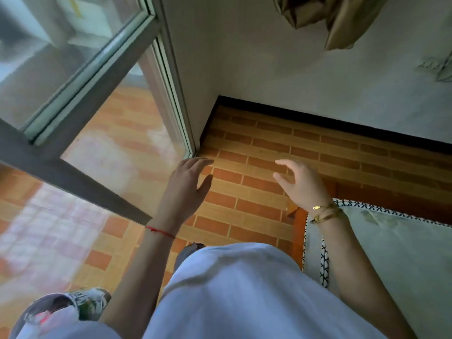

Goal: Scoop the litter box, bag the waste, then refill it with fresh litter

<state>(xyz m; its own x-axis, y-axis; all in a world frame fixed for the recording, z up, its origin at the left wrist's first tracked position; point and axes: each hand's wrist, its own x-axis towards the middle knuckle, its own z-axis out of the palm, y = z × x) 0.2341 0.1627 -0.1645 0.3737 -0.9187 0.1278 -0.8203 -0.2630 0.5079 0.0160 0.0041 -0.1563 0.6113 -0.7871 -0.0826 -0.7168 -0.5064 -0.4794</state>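
hands come first: your left hand (188,177) and right hand (298,184) both hang over the brick-patterned floor (256,201), fingers spread and relaxed, holding nothing. no litter box, scoop, waste bag or fresh litter shows anywhere in view, so the task's things are out of sight and scooping cannot begin from here. what you do see is a glass door (80,77) standing open on your left, a pale wall (293,69) with a dark skirting (342,124) ahead, a brownish cloth (337,18) hanging at the top edge (whether it is a bag you cannot tell), and a trimmed cushion (391,245) just beside your right wrist. the step in hand looks like finding the box and your tools. turn your head slowly, since the left side is blurred. mind the door's edge near your left forearm as you pass. gather scoop and bag before you crouch, so one hand can hold the bag mouth wide while the other scoops.
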